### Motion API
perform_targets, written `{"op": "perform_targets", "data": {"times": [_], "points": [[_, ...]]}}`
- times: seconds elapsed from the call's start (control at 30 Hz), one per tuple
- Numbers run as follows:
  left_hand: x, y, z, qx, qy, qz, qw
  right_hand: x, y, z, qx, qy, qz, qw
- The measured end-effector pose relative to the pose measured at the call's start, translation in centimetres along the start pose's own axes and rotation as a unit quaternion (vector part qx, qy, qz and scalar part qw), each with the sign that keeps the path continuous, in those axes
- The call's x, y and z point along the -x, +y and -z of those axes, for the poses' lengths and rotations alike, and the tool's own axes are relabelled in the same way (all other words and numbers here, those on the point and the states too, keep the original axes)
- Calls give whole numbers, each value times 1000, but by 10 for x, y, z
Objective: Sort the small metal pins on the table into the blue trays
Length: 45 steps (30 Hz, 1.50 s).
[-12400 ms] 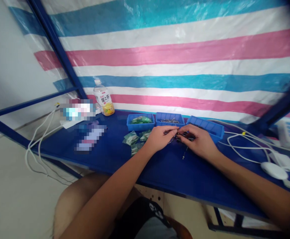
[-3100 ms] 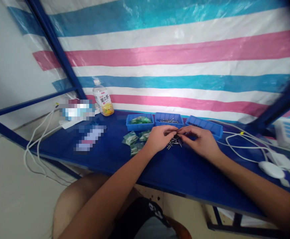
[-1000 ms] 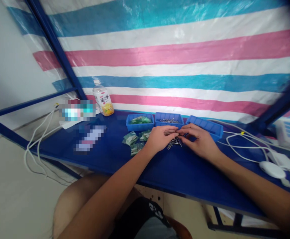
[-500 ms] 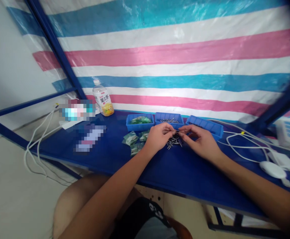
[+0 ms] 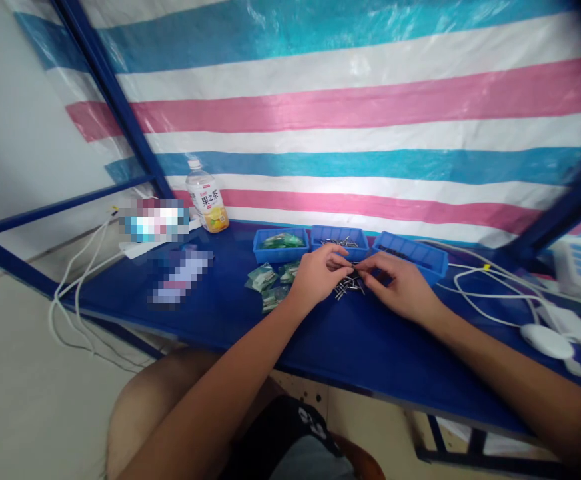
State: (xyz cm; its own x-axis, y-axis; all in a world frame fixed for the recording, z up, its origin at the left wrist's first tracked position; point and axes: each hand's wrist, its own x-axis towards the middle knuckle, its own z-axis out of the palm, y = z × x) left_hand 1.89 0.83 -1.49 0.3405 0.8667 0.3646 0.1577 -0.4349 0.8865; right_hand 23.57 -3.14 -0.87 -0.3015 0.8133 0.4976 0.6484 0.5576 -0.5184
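My left hand (image 5: 319,275) and my right hand (image 5: 399,283) meet fingertip to fingertip just above a loose pile of short metal pins (image 5: 349,289) on the blue tabletop. Each hand is closed in a pinch of thumb and fingers. What lies between the fingertips is too small and too covered to name. Several small clear bags with pieces inside (image 5: 261,277) lie left of my left hand, partly hidden by it. Behind my hands stand a blue bin (image 5: 280,255) with green packets, a middle blue bin (image 5: 355,253) of metal pins, and a right blue bin (image 5: 434,261) holding dark small parts.
A drink bottle (image 5: 209,200) stands at the back left, near blurred-out items. White cables (image 5: 495,300) and a round white device (image 5: 545,340) lie on the right. Blue frame posts (image 5: 115,100) and a striped plastic sheet (image 5: 320,107) bound the table (image 5: 350,353).
The fingers have shifted slightly at the meeting point, with the fingertips drawn a little closer. The pile, bags and bins have not visibly moved.
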Motion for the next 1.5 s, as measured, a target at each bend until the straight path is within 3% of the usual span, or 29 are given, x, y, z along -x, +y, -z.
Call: {"op": "perform_targets", "data": {"times": [0.37, 0.47, 0.6, 0.73, 0.87, 0.93, 0.97, 1.03, 1.13, 1.2, 1.27, 1.33, 1.5], "points": [[2, 4, -1, 2, -20, -2, 1000, 0, 2, -5, -31, -23, -48, 998], [2, 5, 2, -59, 4, -35, 998, -2, 3, -7, -89, -21, -88, 992], [1, 3, 10, -219, 56, -108, 968, -8, 6, -9, -222, -12, -177, 959], [2, -1, 13, -304, 18, -134, 943, -11, 2, -8, -344, 43, -263, 901], [3, -1, 10, -320, -19, -130, 938, -11, 1, 0, -431, 158, -291, 839], [4, 1, 9, -319, -24, -123, 939, -10, 4, 4, -449, 173, -318, 817], [4, 2, 8, -318, -21, -119, 940, -9, 6, 6, -445, 151, -337, 816], [4, 4, 9, -316, -15, -115, 942, -5, 7, 9, -393, 100, -347, 845], [4, 5, 10, -313, -10, -115, 943, 0, 4, 9, -198, -18, -246, 949], [4, 4, 10, -312, -10, -117, 943, 4, 1, 7, -56, -30, -114, 991], [4, 3, 10, -313, -9, -117, 942, 5, 0, 4, 42, -45, 10, 998], [5, 2, 9, -318, -12, -111, 941, 5, 3, 1, 94, -74, 86, 989], [6, 4, 6, -324, -30, -94, 941, 3, 14, -2, 139, -110, 129, 976]]}}
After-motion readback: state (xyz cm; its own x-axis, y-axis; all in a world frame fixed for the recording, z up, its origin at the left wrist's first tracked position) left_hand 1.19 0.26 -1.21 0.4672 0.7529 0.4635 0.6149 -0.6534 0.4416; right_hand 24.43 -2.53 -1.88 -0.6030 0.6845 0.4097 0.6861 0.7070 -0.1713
